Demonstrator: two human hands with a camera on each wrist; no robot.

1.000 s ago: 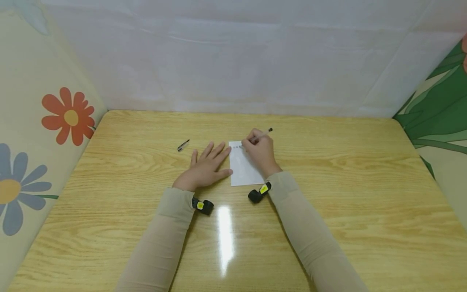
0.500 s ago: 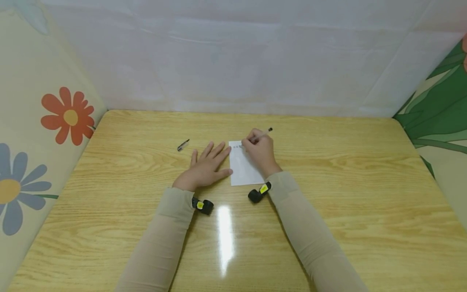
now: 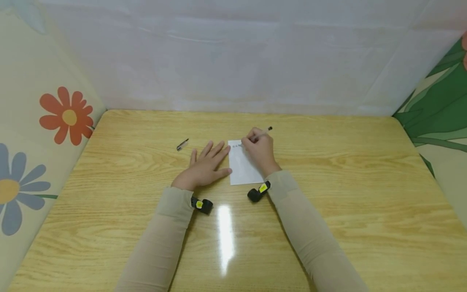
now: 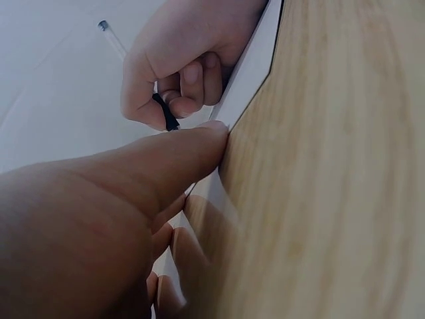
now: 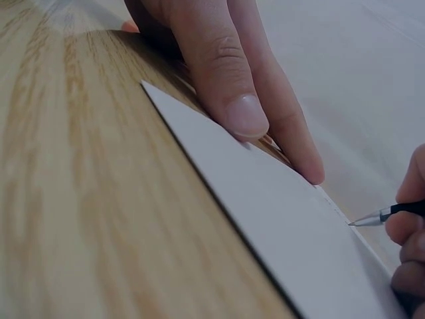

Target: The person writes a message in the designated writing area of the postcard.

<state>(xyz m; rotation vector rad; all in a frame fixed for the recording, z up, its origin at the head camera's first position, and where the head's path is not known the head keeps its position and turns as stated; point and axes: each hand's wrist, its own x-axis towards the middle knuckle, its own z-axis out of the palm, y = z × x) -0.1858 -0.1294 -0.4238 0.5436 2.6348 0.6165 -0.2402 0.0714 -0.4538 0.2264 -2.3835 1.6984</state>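
A white sheet of paper (image 3: pixel 243 168) lies on the wooden table, with a short row of small dark marks near its far edge. My right hand (image 3: pixel 260 150) pinches a pen (image 3: pixel 265 132) with a clear barrel and black end; in the right wrist view the metal pen tip (image 5: pixel 366 219) meets the paper near its far edge. My left hand (image 3: pixel 202 168) lies flat with spread fingers at the paper's left side. Its thumb (image 5: pixel 246 116) and index fingertip touch the paper's edge. In the left wrist view the pen's black grip (image 4: pixel 165 109) shows between the right fingers.
A pen cap (image 3: pixel 183 144) with a dark clip lies left of the paper, beyond the left fingers. The wooden table (image 3: pixel 346 182) reaches back to a white sheet-covered wall (image 3: pixel 237 61). Flower-painted panels (image 3: pixel 22 121) stand at the sides. Each wrist carries a small black camera (image 3: pixel 202 205).
Both hands stay almost where they were, the right still holding the pen on the paper. The whole head view has shifted very slightly.
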